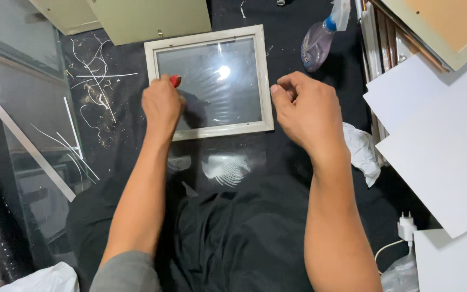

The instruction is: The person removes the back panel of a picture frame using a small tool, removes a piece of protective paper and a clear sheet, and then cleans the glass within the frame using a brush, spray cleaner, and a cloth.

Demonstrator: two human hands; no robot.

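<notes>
Head view: left hand grips red tool on framed glass; right hand fisted, empty.

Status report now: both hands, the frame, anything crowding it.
Left hand shut on red tool, at frame's left edge. Right hand curled, at right edge. White picture frame flat. Spray bottle lies beyond it.

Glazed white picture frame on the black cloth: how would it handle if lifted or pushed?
The white picture frame probably lifts stiff, its moulding looking rigid. Its glass pane reflects light, so likely fragile and slippery to fingers. Lying flat on the black cloth, it shouldn't tip, and may drag rather than glide.
</notes>
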